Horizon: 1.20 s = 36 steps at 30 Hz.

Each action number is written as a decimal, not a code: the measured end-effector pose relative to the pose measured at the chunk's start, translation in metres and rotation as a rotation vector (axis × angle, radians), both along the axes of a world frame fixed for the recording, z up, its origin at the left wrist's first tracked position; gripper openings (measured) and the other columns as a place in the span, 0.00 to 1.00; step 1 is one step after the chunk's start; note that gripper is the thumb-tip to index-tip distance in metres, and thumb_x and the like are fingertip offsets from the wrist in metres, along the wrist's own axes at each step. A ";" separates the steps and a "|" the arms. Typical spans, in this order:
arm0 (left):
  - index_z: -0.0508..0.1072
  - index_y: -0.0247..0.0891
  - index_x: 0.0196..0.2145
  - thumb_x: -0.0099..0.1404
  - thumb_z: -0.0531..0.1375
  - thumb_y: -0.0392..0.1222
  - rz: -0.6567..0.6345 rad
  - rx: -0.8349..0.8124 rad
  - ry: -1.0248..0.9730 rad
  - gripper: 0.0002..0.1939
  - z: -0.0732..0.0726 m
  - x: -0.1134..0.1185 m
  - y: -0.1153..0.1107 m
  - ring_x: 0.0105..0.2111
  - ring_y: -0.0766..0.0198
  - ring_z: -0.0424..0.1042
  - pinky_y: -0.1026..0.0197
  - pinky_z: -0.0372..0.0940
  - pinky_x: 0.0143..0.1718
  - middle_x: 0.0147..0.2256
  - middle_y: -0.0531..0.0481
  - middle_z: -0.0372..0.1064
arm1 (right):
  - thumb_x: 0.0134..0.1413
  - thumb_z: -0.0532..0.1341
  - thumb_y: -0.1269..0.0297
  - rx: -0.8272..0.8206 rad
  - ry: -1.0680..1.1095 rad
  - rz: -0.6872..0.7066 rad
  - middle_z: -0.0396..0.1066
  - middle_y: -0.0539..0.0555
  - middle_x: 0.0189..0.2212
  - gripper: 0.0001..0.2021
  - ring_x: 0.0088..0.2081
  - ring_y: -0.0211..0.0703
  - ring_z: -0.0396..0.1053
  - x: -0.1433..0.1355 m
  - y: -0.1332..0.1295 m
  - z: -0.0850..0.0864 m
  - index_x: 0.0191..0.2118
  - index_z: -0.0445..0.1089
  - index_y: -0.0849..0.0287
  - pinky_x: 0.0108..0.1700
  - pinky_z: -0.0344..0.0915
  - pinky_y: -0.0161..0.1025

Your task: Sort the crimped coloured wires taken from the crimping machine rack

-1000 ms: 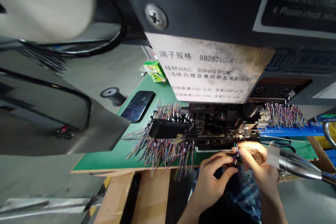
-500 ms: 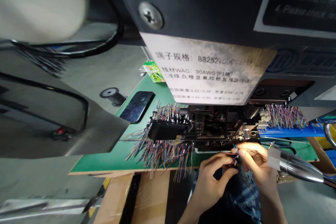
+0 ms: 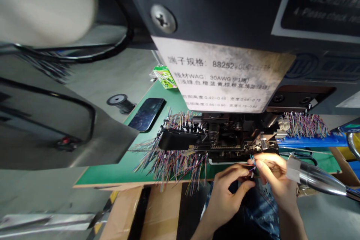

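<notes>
Several thin coloured wires (image 3: 252, 162) are pinched between my two hands, just in front of the machine's metal parts (image 3: 225, 148). My left hand (image 3: 232, 191) has thumb and fingers closed round the wires from the left, near a small white piece (image 3: 252, 175). From the right, my right hand (image 3: 271, 172) grips the same wires between thumb and forefinger, their blue ends standing up above the fingertips. Fingers partly hide the wires.
Bundles of coloured wires (image 3: 171, 165) lie left of the machine, others (image 3: 306, 124) behind right. A phone (image 3: 147, 114) and black spool (image 3: 120, 103) are further left. A metal lamp arm (image 3: 320, 180) stands close beside my right hand; the labelled machine housing (image 3: 225, 11) overhangs.
</notes>
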<state>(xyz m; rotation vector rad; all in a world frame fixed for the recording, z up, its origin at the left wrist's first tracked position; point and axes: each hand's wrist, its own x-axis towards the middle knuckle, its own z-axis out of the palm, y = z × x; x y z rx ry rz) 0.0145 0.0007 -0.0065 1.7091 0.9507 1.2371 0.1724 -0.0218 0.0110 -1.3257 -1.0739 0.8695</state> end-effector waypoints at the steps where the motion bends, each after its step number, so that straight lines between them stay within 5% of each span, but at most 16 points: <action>1: 0.85 0.38 0.35 0.64 0.72 0.33 0.003 0.000 0.003 0.02 0.000 0.000 0.000 0.31 0.61 0.84 0.68 0.79 0.38 0.33 0.47 0.84 | 0.64 0.68 0.62 0.001 -0.007 0.002 0.85 0.53 0.32 0.06 0.22 0.40 0.70 0.000 0.000 0.000 0.42 0.84 0.53 0.23 0.69 0.37; 36: 0.85 0.38 0.37 0.65 0.70 0.34 -0.008 -0.057 -0.045 0.03 0.001 0.003 -0.001 0.31 0.60 0.84 0.66 0.80 0.36 0.36 0.46 0.85 | 0.66 0.69 0.55 -0.013 0.003 0.020 0.85 0.54 0.32 0.09 0.20 0.42 0.70 0.002 0.004 0.002 0.43 0.79 0.54 0.22 0.68 0.39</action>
